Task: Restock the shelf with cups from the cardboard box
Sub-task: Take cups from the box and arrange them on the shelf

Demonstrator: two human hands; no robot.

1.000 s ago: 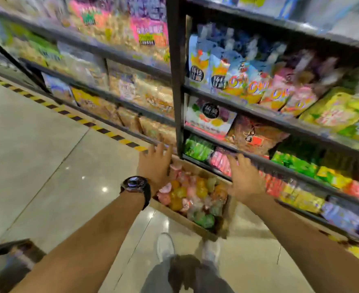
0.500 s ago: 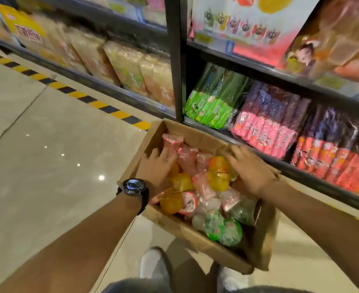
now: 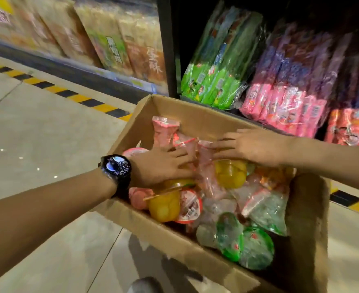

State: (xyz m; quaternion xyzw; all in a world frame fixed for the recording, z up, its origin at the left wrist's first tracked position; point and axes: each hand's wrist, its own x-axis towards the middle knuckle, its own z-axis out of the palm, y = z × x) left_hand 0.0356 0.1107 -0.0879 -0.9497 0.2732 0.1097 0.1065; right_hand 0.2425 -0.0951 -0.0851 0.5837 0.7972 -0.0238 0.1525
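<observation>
Early stage, by judgement; cardboard box (image 3: 174, 115) on floor before shelf (image 3: 89, 77), heaped with cups (image 3: 230, 174); left hand (image 3: 163, 163) and right hand (image 3: 250, 146) flat on pile, fingers spread, pinching nothing; no cup lifted yet; whole load left to shelve.

Both hands have moved in from the side walls of the open brown cardboard box (image 3: 197, 116) toward its middle. The left hand (image 3: 161, 166) (the one with the black wristwatch (image 3: 116, 166)) now lies flat on the pink sealed plastic cups (image 3: 205, 166), and the right hand (image 3: 252, 146) spreads just above the round yellow plastic cup (image 3: 230, 175). The head has dropped closer, so the upper shelves have left the view.
</observation>
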